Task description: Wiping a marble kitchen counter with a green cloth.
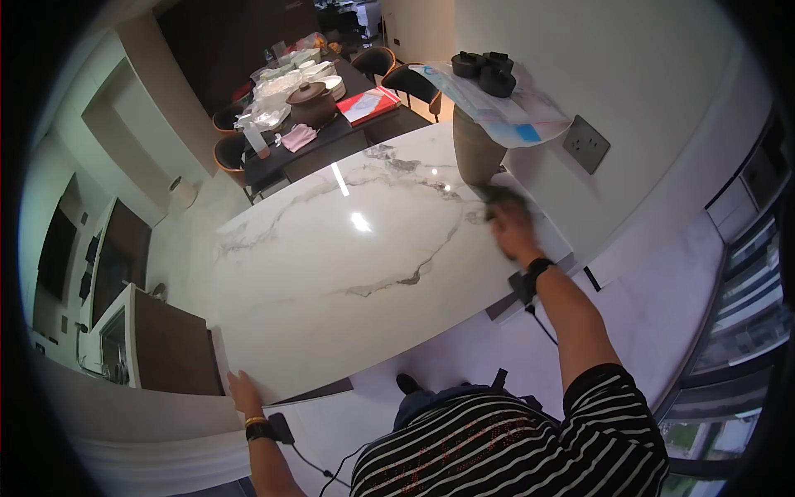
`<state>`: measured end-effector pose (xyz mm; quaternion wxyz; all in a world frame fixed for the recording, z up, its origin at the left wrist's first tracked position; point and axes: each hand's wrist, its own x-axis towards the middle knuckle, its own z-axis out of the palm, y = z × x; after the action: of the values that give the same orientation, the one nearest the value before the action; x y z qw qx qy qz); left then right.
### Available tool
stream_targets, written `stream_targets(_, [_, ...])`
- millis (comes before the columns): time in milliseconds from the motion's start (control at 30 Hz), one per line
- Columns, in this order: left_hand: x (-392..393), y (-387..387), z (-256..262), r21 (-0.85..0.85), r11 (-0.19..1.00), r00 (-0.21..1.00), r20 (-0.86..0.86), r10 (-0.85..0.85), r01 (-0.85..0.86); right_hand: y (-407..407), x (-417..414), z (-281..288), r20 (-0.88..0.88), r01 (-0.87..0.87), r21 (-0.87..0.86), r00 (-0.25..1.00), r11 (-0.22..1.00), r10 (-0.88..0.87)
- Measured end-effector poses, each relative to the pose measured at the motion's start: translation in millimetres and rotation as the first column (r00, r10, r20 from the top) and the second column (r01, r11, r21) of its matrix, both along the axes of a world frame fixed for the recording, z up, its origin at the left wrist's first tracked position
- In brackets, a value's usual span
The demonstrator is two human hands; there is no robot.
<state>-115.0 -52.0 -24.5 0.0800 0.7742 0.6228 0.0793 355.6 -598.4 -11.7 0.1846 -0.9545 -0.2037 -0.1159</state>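
Note:
My right hand (514,230) presses a dark cloth (504,197), blurred, against the white marble-look tabletop (310,261) near its right end. Just beyond the cloth stands a tapered grey-brown vessel (475,149). Plastic bags (497,112) lie across its top, with three small black lidded pots (487,71) on them. At the near left corner of the tabletop, my left hand (244,392) rests with fingers apart and holds nothing. Both wrists wear dark bands with cabled boxes.
Beyond the tabletop is a dark dining table (258,171) bearing a brown lidded clay pot (310,102), a red box (369,105), a spray bottle (256,140), a pink cloth (298,138) and stacked dishes. Chairs (413,87) flank it. A wall socket (586,144) is at right.

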Motion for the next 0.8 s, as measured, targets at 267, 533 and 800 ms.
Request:
stream_targets(267, [19.4,-29.2,9.5,0.141,0.99,1.0,0.002,0.026,-0.026,129.7,-98.2,-13.6,0.111,-0.119,-0.056,0.986,0.991,0.125])
stream_targets(533, [13.8,-13.9,3.2,0.091,0.996,0.997,0.072,0.02,-0.027,194.7,-227.3,11.4,-0.059,-0.875,0.069,0.475,0.478,0.878])
stream_targets(800, [3.2,-5.8,-5.2,0.115,0.993,0.997,0.074,0.021,-0.03,-44.2,-85.6,-3.8,0.081,-0.161,0.018,0.984,0.987,0.159])
